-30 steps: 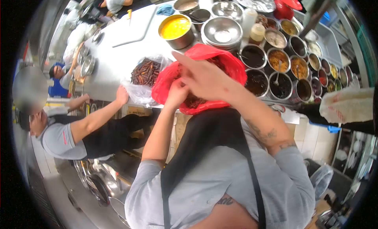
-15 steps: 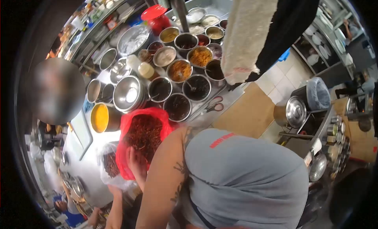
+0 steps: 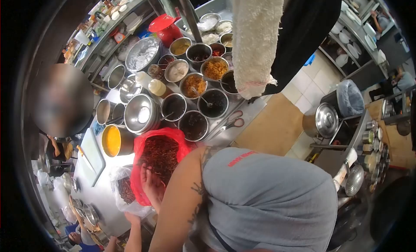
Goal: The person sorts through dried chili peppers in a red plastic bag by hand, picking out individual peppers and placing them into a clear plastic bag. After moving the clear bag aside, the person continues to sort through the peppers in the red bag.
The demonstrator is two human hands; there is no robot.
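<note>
A red plastic bag [image 3: 138, 189] holds a heap of thin dark-red dried pieces [image 3: 159, 154]. Over its near side is my right hand [image 3: 151, 186], its fingers apart and touching or just above the pieces; nothing shows in them. My left hand [image 3: 132, 218] is at the lower edge of a clear plastic bag [image 3: 116, 176] with brownish-red pieces inside. That bag hides its fingertips, so its grip cannot be made out. The two bags stand side by side on the metal table [image 3: 104, 211].
Steel bowls of ingredients, a stacked bowl [image 3: 141, 113], a pot of orange liquid [image 3: 113, 141] and squeeze bottles stand beyond the bags. Scissors [image 3: 234, 121] lie right; a knife [image 3: 86, 160] rests on a cutting board [image 3: 96, 167]. A towel [image 3: 255, 44] hangs above. Another person stands left.
The view has shifted slightly, so the table items sit a little lower. My right hand's fingers show more clearly above the dried pieces. My left hand remains by the clear bag.
</note>
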